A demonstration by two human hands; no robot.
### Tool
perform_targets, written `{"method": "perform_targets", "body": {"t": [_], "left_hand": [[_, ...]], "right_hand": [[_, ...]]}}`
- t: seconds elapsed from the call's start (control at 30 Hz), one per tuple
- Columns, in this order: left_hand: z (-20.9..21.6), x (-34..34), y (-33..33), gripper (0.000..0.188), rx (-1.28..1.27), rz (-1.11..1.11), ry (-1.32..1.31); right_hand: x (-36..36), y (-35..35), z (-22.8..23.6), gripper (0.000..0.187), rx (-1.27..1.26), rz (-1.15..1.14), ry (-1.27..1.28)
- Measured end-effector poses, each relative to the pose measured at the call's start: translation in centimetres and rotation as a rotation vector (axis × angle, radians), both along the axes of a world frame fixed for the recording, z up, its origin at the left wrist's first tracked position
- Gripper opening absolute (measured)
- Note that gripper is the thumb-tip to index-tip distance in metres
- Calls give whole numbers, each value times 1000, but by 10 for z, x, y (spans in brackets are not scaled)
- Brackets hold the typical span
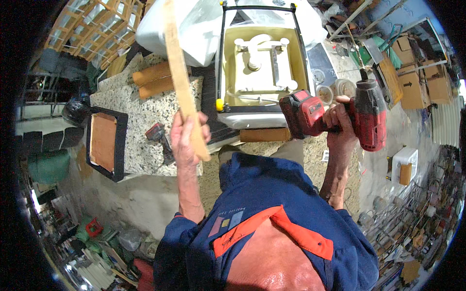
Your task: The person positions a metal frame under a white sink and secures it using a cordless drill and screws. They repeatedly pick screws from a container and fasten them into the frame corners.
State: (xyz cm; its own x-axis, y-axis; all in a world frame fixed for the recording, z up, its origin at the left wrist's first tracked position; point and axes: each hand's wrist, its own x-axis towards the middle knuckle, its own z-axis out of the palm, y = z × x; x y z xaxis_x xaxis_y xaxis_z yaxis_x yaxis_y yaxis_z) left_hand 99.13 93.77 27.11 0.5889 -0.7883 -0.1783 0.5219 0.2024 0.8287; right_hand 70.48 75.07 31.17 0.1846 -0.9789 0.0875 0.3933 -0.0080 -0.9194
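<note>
My left hand (187, 138) is wrapped round the lower part of a long, thin wooden strip (177, 68), which stands up and slants slightly left. My right hand (338, 121) grips a red and black cordless drill (372, 116), its battery toward the left and a long bit pointing away to the upper right. Between and beyond both hands lies an open, cream-coloured tub (264, 112) with a black frame round its rim. White pipes and fittings (257, 58) sit inside it. Neither the strip nor the drill touches the tub, as far as I can tell.
Left of me, a speckled slab (145, 111) bears a second cordless drill (160, 138), tan wooden pieces (155, 80) and a black-edged panel (106, 143). Clear plastic tubs (335, 89) stand right of the cream tub. Cardboard boxes (412, 87) are stacked far right; clutter lies on both sides.
</note>
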Motion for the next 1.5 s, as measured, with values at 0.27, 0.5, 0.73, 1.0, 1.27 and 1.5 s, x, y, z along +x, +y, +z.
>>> {"method": "perform_targets", "body": {"t": [0.27,0.5,0.73,1.0,1.27,1.5], "left_hand": [[-20,-8,-71,34,-163,-370,301],[-111,-17,-170,31,-89,-214,369],[-173,1,-208,42,-82,-72,536],[-179,-28,-225,49,-15,190,561],[-214,-32,-219,39,-358,281,744],[-220,-30,-219,43,-565,411,931]], "right_hand": [[55,17,0,21,30,122,-95],[59,-40,-1,20,65,171,11],[59,-117,0,21,82,313,153],[99,-188,-88,18,57,212,368],[136,-217,-171,11,-51,203,424],[156,-241,-215,17,-229,145,632]]}}
